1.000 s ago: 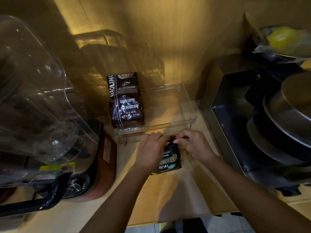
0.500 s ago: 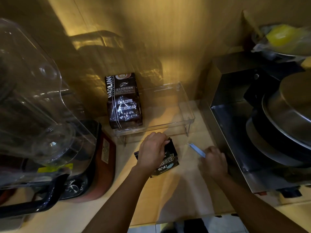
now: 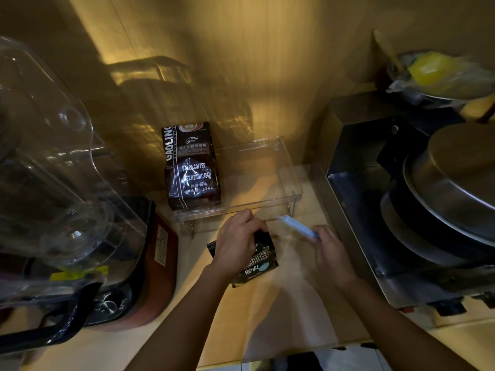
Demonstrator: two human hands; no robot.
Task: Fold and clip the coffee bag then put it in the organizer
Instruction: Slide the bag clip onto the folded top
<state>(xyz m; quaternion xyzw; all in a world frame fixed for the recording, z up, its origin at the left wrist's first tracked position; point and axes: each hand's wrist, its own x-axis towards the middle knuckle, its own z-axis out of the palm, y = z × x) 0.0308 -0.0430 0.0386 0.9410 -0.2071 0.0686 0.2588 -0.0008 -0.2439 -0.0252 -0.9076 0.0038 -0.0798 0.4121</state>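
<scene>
A small black coffee bag [image 3: 261, 266] lies on the wooden counter, its top end pinched under my left hand [image 3: 237, 243]. My right hand [image 3: 330, 251] is just to the right of the bag and holds a pale blue clip [image 3: 298, 226] that points up and left toward the bag's top. Behind them stands a clear plastic organizer [image 3: 290, 180] on short legs. A large brown coffee bag [image 3: 191, 167] stands upright in its left end. The folded edge of the small bag is hidden by my left hand.
A blender with a clear jug [image 3: 51, 162] and a red-brown base [image 3: 158, 253] fills the left side. A steel box [image 3: 356, 162] with stacked metal pans [image 3: 450, 194] borders the right. A bowl with a yellow item [image 3: 434, 73] sits at the back right.
My right hand left the bag, picked up the blue clip from the counter on the right, and now brings it back toward the bag. My left hand keeps pinching the bag's top.
</scene>
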